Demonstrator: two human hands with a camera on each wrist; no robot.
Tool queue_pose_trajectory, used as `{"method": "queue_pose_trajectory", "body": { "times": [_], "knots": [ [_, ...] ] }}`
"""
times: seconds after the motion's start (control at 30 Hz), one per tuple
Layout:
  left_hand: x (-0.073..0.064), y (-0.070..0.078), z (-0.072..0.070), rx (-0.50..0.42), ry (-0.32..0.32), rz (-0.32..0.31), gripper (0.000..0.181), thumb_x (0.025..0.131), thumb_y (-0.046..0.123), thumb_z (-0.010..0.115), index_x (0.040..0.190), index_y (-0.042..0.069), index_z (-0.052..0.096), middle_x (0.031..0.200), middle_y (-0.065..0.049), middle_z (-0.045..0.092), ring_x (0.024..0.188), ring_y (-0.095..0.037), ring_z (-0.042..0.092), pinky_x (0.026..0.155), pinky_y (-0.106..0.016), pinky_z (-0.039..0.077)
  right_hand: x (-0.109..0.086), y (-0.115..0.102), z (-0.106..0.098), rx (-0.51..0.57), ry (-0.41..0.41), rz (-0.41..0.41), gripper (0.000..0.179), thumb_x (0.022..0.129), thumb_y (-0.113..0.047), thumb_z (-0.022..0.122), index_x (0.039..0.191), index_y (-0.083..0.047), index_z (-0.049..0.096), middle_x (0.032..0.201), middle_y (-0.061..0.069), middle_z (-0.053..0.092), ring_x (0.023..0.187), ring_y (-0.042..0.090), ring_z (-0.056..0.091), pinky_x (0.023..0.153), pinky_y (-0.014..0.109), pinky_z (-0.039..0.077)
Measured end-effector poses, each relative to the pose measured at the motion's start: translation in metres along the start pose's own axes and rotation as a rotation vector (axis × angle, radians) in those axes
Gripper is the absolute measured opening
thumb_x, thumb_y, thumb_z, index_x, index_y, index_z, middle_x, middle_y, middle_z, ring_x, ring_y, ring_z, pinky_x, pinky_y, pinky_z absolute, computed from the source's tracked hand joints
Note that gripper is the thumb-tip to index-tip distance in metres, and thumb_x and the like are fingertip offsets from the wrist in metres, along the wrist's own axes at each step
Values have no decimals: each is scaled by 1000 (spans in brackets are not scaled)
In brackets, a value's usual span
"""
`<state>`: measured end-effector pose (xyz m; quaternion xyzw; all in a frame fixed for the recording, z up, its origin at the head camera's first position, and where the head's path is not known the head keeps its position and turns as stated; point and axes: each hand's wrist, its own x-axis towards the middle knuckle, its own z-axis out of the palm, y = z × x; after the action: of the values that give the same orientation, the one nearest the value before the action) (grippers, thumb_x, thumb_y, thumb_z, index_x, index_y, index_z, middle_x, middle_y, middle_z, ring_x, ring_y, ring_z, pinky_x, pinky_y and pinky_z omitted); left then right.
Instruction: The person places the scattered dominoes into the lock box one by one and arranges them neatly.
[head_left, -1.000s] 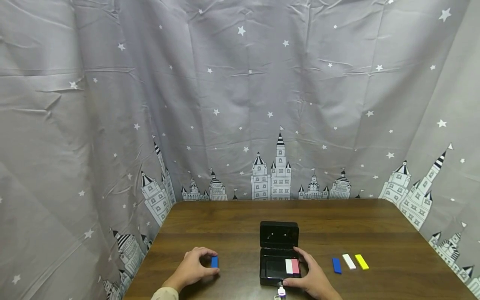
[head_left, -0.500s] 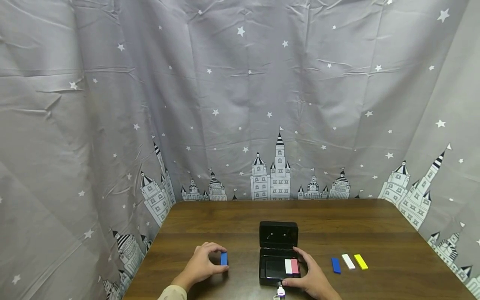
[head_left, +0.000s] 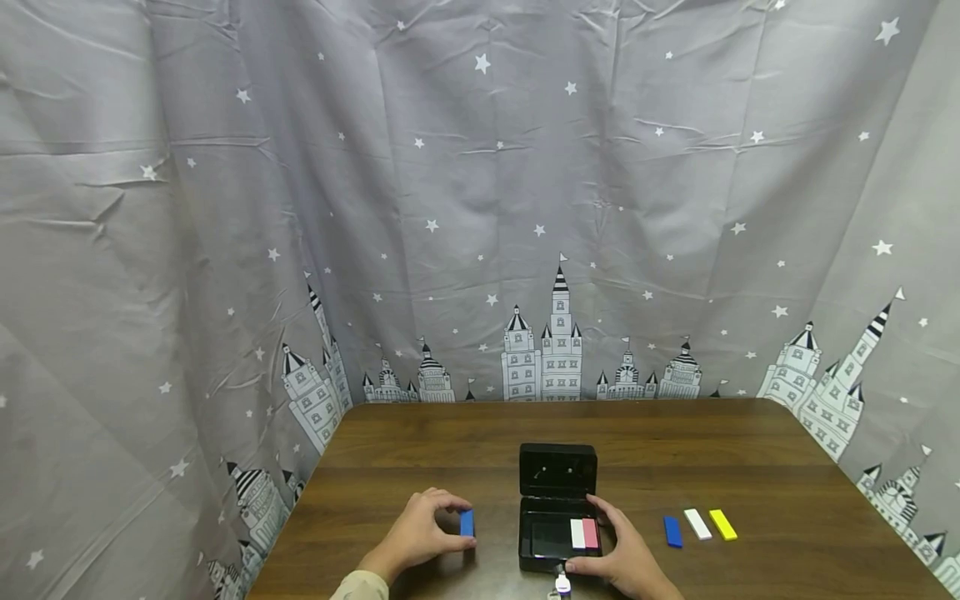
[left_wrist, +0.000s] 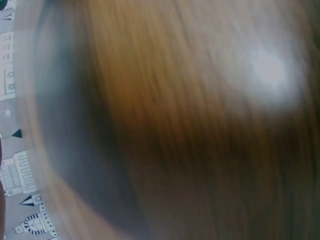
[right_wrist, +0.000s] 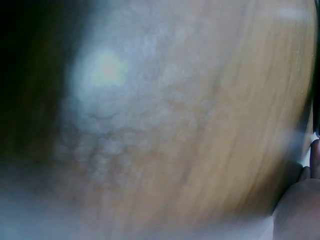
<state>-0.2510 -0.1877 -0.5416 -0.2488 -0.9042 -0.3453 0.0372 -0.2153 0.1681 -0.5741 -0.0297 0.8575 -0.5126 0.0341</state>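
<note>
Head view — blue block [head_left: 467, 523] pinched between left fingers [head_left: 451, 502].

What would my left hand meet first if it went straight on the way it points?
Your left hand, pinching a blue block, would probably meet the left side of the open black box, block leading, though its height is hard to judge.

Perhaps keys [head_left: 562, 585], partly out of frame
</note>
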Motion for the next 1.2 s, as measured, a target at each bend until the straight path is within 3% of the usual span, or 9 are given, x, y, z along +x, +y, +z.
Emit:
{"method": "queue_pose_trajectory", "body": {
  "times": [0.27,0.67,0.87,1.07,1.2],
  "knots": [
    [9,10,18,28,57,76,46,74,41,90,108,14,77,97,18,67,90,-6,56,82,-37,40,0,0,0,-8,-2,2,102,62,-36,97,148,-12,46,141,22,49,118,36,51,97,70,38],
    [34,42,44,67,85,145,44,74,41,90,108,16,77,101,15,69,95,-7,56,85,-38,40,1,3,2,2,2,-12,102,64,-40,96,148,-12,46,140,20,50,117,33,51,99,67,39],
    [50,62,56,136,-1,109,45,76,44,87,111,18,76,105,13,68,102,-10,58,96,-41,41,2,4,2,1,1,-21,102,64,-39,96,149,-12,45,140,19,51,117,33,52,100,66,39],
    [63,75,68,268,-77,155,46,78,46,85,112,16,76,105,11,69,100,-7,58,89,-30,44,1,3,2,-5,6,-15,101,65,-40,96,148,-12,46,141,21,50,119,36,52,99,66,40],
    [70,84,75,293,-117,144,45,78,45,86,111,15,77,103,11,70,101,-8,60,91,-30,45,0,1,1,1,10,-31,99,67,-39,95,148,-11,46,140,21,51,119,35,52,100,64,41]
  ]
}}
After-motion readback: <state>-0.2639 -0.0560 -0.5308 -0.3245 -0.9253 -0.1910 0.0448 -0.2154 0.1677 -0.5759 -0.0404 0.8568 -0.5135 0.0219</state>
